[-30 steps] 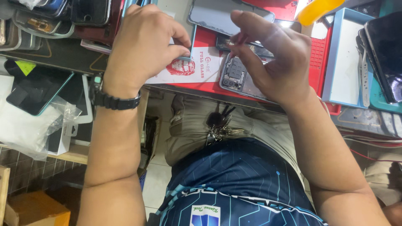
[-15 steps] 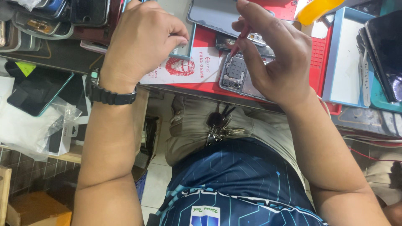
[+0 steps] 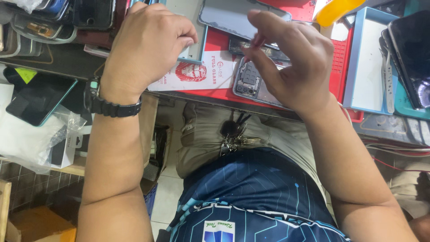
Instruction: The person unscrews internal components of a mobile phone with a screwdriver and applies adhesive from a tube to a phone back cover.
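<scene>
Bright, even light falls from above, toward twelve o'clock. The white box (image 3: pixel 368 62) at two o'clock glares slightly. Soft shadow darkens the floor (image 3: pixel 168 197) under the table (image 3: pixel 215 93). Focus is sharp, with mild stretching at the edges.

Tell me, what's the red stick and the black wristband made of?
Red stick in the right hand: probably plastic, plain and thin, though mostly hidden. Black wristband by the left hand: likely rubber or soft plastic, matte and ridged.
</scene>
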